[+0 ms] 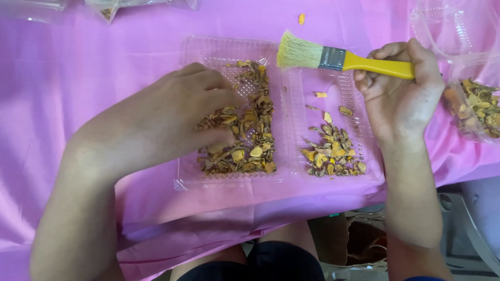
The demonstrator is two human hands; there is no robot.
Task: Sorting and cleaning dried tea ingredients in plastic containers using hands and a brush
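Left hand (177, 117): lies palm down inside the left half of a clear hinged plastic tray (229, 49). Fingers are loosely extended, unclenched, resting on a heap of dried yellow-brown chips (250, 140); no single piece can be seen grasped.

Right hand (398, 86): clenched in a fist around the yellow handle of a flat paintbrush (333, 58). The brush lies roughly level above the tray, its pale bristles pointing toward the left hand and ending over the ridge between the two halves; a dark metal ferrule joins bristles and handle.

Right half of the tray: a smaller heap of chips (333, 153) sits at the near edge, with a few loose pieces between heap and brush.

Surroundings: the tray rests on a bench covered with a pink cloth (104, 57). A second clear container (471, 104), holding more chips, stands just beside the right hand at the edge of view. One stray chip (301, 18) lies on the cloth beyond the tray
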